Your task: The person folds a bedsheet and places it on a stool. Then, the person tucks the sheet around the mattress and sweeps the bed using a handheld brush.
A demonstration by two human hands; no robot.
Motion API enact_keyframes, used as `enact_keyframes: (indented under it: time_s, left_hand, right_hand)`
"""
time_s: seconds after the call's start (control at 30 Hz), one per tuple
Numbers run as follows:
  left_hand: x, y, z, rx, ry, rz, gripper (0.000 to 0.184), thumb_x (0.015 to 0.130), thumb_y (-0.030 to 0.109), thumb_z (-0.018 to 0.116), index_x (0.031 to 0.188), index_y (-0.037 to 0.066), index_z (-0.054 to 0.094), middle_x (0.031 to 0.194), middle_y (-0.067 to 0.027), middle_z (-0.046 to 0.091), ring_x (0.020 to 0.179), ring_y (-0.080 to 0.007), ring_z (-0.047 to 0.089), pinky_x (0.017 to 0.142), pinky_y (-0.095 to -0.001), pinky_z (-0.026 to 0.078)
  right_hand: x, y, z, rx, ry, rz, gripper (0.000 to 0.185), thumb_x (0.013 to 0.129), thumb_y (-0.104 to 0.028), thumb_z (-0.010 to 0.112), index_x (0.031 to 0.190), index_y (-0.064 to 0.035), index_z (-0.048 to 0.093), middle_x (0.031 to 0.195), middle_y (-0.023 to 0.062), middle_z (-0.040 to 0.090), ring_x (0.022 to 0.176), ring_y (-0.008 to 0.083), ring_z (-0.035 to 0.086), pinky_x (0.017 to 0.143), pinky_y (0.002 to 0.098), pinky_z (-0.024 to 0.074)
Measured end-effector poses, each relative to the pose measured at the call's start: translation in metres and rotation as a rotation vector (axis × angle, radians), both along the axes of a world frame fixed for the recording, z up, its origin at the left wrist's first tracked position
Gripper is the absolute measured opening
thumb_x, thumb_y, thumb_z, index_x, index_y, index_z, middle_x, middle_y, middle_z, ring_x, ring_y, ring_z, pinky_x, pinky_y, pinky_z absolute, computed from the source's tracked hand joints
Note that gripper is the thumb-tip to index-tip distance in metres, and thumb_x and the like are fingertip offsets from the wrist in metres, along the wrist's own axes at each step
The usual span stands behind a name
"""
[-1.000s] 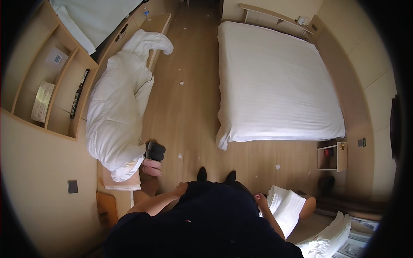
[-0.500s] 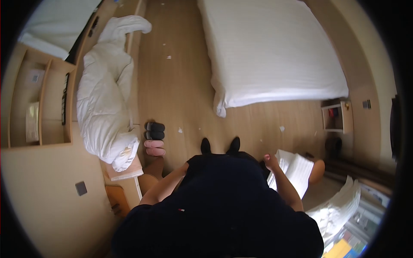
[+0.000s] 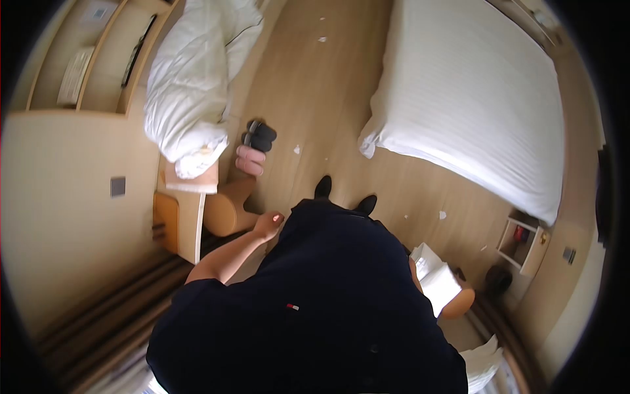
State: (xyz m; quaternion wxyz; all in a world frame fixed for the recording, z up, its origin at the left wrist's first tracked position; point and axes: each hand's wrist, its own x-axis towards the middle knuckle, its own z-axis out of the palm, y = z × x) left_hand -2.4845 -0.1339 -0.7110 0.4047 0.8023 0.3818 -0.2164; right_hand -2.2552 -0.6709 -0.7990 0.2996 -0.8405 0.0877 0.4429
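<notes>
My left hand (image 3: 268, 226) hangs low at my left side, in front of the light-wood desk with the tan rounded chair (image 3: 226, 207) close by. Its fingers are curled in, and nothing shows in them. Of my right arm only a strip of forearm (image 3: 415, 272) shows beside my dark shirt; the hand itself is hidden behind my body. Near that arm, folded white linen (image 3: 433, 279) lies over a tan rounded chair (image 3: 457, 302).
A white-sheeted bed (image 3: 472, 98) stands ahead right, a small open nightstand (image 3: 522, 241) beside it. On the left, a bunched white duvet (image 3: 187, 85) lies on the desk. Black slippers (image 3: 260, 136) and pink slippers (image 3: 250, 161) sit on the wood floor, with white scraps (image 3: 297, 150) scattered about.
My body and view have turned, and the bed, duvet and slippers sit differently in view. My left hand has come into sight; my right hand has gone behind my body.
</notes>
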Motion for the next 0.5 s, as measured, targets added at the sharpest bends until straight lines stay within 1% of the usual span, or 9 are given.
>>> enact_keyframes:
  time_s: [0.03, 0.07, 0.1, 0.17, 0.23, 0.33, 0.37, 0.4, 0.5]
  left_hand:
    - [-0.017, -0.002, -0.011, -0.009, 0.057, -0.001, 0.026, 0.094, 0.025, 0.055, 0.102, 0.005, 0.07, 0.106, -0.0214, 0.068, 0.103, -0.039, 0.064, 0.089, -0.0444, 0.05]
    - [-0.03, -0.01, -0.012, -0.013, 0.092, 0.04, 0.026, 0.093, 0.025, 0.055, 0.102, 0.005, 0.07, 0.106, -0.0217, 0.068, 0.103, -0.0393, 0.064, 0.088, -0.0446, 0.05]
    - [-0.041, -0.02, -0.012, -0.019, 0.128, 0.079, 0.025, 0.093, 0.024, 0.055, 0.102, 0.005, 0.07, 0.105, -0.022, 0.068, 0.102, -0.0397, 0.064, 0.088, -0.0447, 0.05]
    - [-0.076, -0.037, -0.033, -0.051, 0.143, 0.177, 0.025, 0.092, 0.023, 0.055, 0.102, 0.006, 0.07, 0.104, -0.0223, 0.069, 0.101, -0.0397, 0.065, 0.086, -0.0439, 0.05]
    - [-0.127, -0.063, -0.082, -0.108, 0.1, 0.292, 0.024, 0.091, 0.022, 0.056, 0.103, 0.007, 0.07, 0.104, -0.0223, 0.069, 0.098, -0.0392, 0.066, 0.084, -0.042, 0.049]
    - [-0.092, -0.071, -0.033, -0.168, 0.288, 0.472, 0.024, 0.091, 0.019, 0.056, 0.107, 0.009, 0.071, 0.105, -0.0204, 0.07, 0.095, -0.0336, 0.067, 0.082, -0.0372, 0.049]
    - [-0.082, -0.071, -0.026, -0.182, 0.31, 0.544, 0.024, 0.091, 0.019, 0.055, 0.107, 0.009, 0.071, 0.105, -0.0199, 0.07, 0.095, -0.0324, 0.067, 0.082, -0.0363, 0.049]
    - [-0.069, -0.064, -0.017, -0.229, 0.174, 0.619, 0.025, 0.094, 0.02, 0.054, 0.109, 0.008, 0.07, 0.103, -0.0174, 0.071, 0.095, -0.0293, 0.068, 0.082, -0.0356, 0.05]
    - [-0.034, -0.006, -0.049, -0.033, 0.122, 0.6, 0.028, 0.096, 0.023, 0.054, 0.111, 0.004, 0.068, 0.098, -0.0126, 0.072, 0.092, -0.0231, 0.068, 0.082, -0.0357, 0.051]
  right_hand:
    - [0.011, 0.0, 0.0, 0.007, 0.052, -0.049, 0.021, 0.083, -0.005, 0.069, 0.103, -0.0066, 0.066, 0.098, 0.0083, 0.071, 0.093, 0.0183, 0.066, 0.081, 0.0314, 0.0501]
    - [0.024, 0.0, -0.002, -0.108, -0.094, 0.204, 0.021, 0.084, -0.009, 0.069, 0.105, -0.006, 0.067, 0.097, 0.011, 0.071, 0.093, 0.0219, 0.067, 0.082, 0.033, 0.0509]
    - [0.05, 0.003, -0.006, -0.163, -0.011, 0.319, 0.022, 0.086, -0.014, 0.069, 0.106, -0.0054, 0.066, 0.098, 0.0131, 0.071, 0.094, 0.0247, 0.068, 0.083, 0.034, 0.0516]
    - [0.084, -0.03, -0.07, -0.088, -0.03, 0.313, 0.022, 0.089, -0.017, 0.067, 0.107, -0.0052, 0.066, 0.099, 0.0137, 0.071, 0.094, 0.024, 0.068, 0.081, 0.0351, 0.0521]
    - [0.132, -0.026, -0.083, -0.085, 0.025, 0.202, 0.023, 0.092, -0.018, 0.065, 0.109, -0.0031, 0.065, 0.102, 0.0141, 0.07, 0.093, 0.0237, 0.068, 0.08, 0.0358, 0.0528]
    - [0.205, 0.003, -0.09, 0.007, -0.053, 0.073, 0.015, 0.094, -0.016, 0.06, 0.105, -0.0059, 0.063, 0.076, 0.0015, 0.06, 0.061, 0.0095, 0.056, 0.048, 0.0247, 0.0431]
    - [0.228, 0.019, -0.092, 0.008, -0.081, 0.109, 0.016, 0.094, -0.015, 0.06, 0.106, -0.0063, 0.062, 0.078, 0.0019, 0.061, 0.06, 0.009, 0.055, 0.048, 0.024, 0.0428]
    - [0.252, 0.038, -0.094, 0.011, -0.115, 0.136, 0.016, 0.094, -0.015, 0.059, 0.107, -0.0066, 0.062, 0.079, 0.0023, 0.062, 0.06, 0.0084, 0.055, 0.047, 0.0232, 0.0425]
    - [0.308, 0.106, -0.093, 0.04, -0.226, 0.205, 0.015, 0.094, -0.014, 0.059, 0.107, -0.0079, 0.062, 0.08, 0.0026, 0.062, 0.059, 0.0084, 0.055, 0.045, 0.0224, 0.042]
